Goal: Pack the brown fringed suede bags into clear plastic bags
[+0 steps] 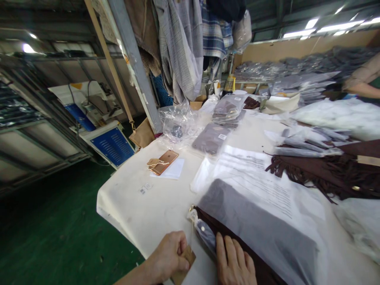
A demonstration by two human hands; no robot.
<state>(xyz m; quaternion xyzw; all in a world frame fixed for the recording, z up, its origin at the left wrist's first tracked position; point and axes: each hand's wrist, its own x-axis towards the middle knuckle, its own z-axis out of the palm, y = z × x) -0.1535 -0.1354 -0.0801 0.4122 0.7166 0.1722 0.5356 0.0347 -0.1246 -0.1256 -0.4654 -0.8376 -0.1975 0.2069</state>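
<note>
Pinched in my left hand point(170, 255) is a brown paper hang tag point(187, 259), low at the front edge of the table. A thin cord runs up from it toward a gold metal ring point(191, 208). My right hand point(234, 259) lies with fingers stretched out on a dark brown piece point(227, 227), perhaps a bag, and a plastic-wrapped part point(204, 231) with a white dot. Behind these, a large clear bag with printed text point(273, 190) covers something grey point(252, 217). Most of the brown piece is hidden.
A phone point(166, 162) with tags on it rests on white paper point(175, 170). Packed grey bags point(211, 138) and crumpled plastic point(178, 122) lie farther back. Brown fringed material point(320, 174) spreads at the right. A metal post point(133, 59) rises behind the table; another person's arm point(362, 77) shows far right.
</note>
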